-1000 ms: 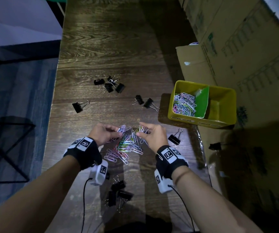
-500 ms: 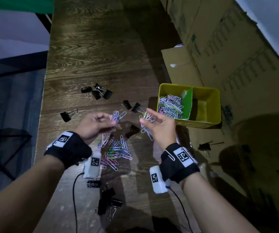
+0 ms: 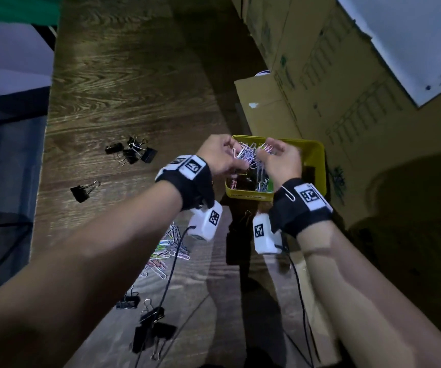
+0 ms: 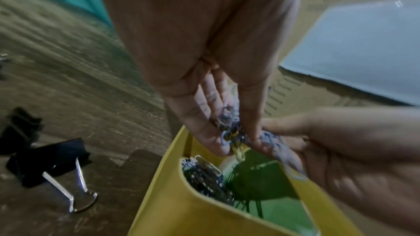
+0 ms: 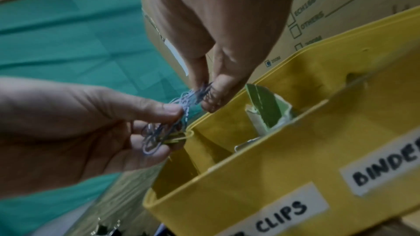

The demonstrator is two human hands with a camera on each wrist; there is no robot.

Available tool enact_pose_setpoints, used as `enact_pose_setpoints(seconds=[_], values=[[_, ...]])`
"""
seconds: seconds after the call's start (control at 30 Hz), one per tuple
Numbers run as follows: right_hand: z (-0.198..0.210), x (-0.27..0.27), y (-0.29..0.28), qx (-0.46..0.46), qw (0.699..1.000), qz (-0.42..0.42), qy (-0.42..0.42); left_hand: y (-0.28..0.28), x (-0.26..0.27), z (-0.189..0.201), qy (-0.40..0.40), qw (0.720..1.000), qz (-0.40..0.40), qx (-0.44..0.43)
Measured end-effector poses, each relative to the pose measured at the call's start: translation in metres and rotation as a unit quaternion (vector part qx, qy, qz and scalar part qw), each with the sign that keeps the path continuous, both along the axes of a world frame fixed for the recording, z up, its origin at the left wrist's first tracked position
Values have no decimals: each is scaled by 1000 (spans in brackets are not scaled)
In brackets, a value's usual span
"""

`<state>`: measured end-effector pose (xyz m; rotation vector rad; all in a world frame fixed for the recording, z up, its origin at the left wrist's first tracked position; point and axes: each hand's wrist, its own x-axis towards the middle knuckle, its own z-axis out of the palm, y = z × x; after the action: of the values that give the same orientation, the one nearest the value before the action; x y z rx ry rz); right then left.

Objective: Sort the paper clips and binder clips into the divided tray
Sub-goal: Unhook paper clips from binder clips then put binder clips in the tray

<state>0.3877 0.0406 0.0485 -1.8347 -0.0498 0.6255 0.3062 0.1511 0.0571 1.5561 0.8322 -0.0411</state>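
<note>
Both hands hover over the left compartment of the yellow divided tray point(image 3: 319, 166). My left hand point(image 3: 232, 154) pinches a bunch of coloured paper clips point(image 3: 248, 155), and my right hand point(image 3: 267, 150) pinches a second bunch tangled with it. The left wrist view shows the clips point(image 4: 229, 132) between thumb and fingers above the clips in the tray point(image 4: 204, 175). A green divider point(image 5: 263, 107) splits the tray. More paper clips point(image 3: 166, 251) lie on the table under my left forearm. Black binder clips lie at the far left point(image 3: 134, 152), alone point(image 3: 81, 192) and near me point(image 3: 147, 322).
Cardboard boxes point(image 3: 320, 75) stand along the right, close behind the tray. The tray front carries labels reading CLIPS point(image 5: 281, 216) and BINDER point(image 5: 386, 166). One paper clip point(image 3: 288, 193) hangs on my right wristband. Wrist cables trail over the wooden table point(image 3: 121, 75).
Both hands lifted their bunches of paper clips from the pile and carried them right and away, from above the table to over the tray's left compartment.
</note>
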Motion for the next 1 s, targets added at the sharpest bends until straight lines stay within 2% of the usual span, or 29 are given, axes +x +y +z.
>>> enact_pose_setpoints(seconds=[0.1, 0.2, 0.3, 0.37, 0.43, 0.5, 0.57, 0.63, 0.67, 0.77, 0.83, 0.9, 1.0], values=[[-11, 7, 11, -59, 997, 41, -3, -3, 9, -5, 62, 984, -75, 149], [-14, 9, 16, -69, 995, 67, -4, -3, 11, -6, 80, 960, -146, 223], [-15, 7, 16, -70, 994, 82, -12, 0, 5, -5, 44, 968, -125, 211], [-16, 3, 16, -57, 995, 84, -26, 3, -7, -1, -8, 990, -65, 123], [-13, -7, 16, -31, 993, 94, -64, 13, -27, -1, -40, 998, -15, 52], [-7, -26, 15, 19, 988, 128, -87, 30, -57, -10, -20, 997, -24, 74], [-3, -50, 11, 65, 974, 208, -66, 47, -97, -23, 32, 986, -93, 131], [-6, -76, 6, 45, 936, 346, -41, 61, -142, -34, 95, 964, -183, 167], [-12, -88, 3, 6, 905, 424, -38, 64, -166, -39, 133, 950, -226, 170], [-43, -122, -6, -117, 784, 610, -9, 60, -225, -53, 240, 912, -308, 125], [-63, -146, -11, -160, 719, 675, 24, 54, -257, -70, 297, 902, -305, 64], [-74, -168, -15, -167, 690, 702, 54, 40, -276, -83, 323, 883, -336, 56], [-77, -196, -13, -163, 695, 694, 98, 20, -277, -87, 319, 864, -367, 129]])
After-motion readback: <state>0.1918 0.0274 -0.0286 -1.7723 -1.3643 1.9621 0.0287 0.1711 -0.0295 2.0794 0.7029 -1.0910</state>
